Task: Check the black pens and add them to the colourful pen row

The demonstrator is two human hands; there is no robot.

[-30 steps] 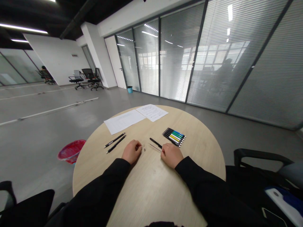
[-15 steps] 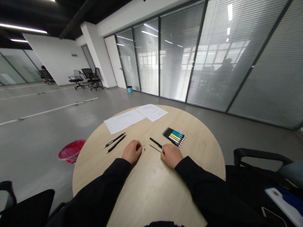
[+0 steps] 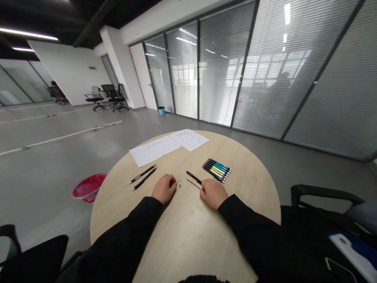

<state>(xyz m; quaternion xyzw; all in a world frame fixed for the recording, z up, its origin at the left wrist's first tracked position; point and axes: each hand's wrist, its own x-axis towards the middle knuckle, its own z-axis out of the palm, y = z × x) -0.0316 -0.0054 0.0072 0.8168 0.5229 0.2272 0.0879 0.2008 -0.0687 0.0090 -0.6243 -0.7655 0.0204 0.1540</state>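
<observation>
My right hand (image 3: 214, 193) is closed, thumb and fingers pinching a thin dark pen refill (image 3: 193, 183) that points left. A black pen barrel (image 3: 193, 177) lies just beyond the refill, its near end reaching my right fingers; whether they touch it I cannot tell. My left hand (image 3: 164, 188) rests on the table with its fingers pinched together. A tiny thin piece (image 3: 178, 181) sticks out at its fingertips, too small to name. Between the hands lies a small greyish metal part (image 3: 180, 186).
Several pens with coloured barrels (image 3: 217, 170) lie in a row at the right. Left of my left hand are two black pens (image 3: 143, 177). Two printed sheets (image 3: 156, 149) lie at the far side of the round wooden table (image 3: 188, 243). A red basin (image 3: 88, 188) stands on the floor.
The refill's free tip has shifted very slightly. Both hands and the pens on the table stay where they were.
</observation>
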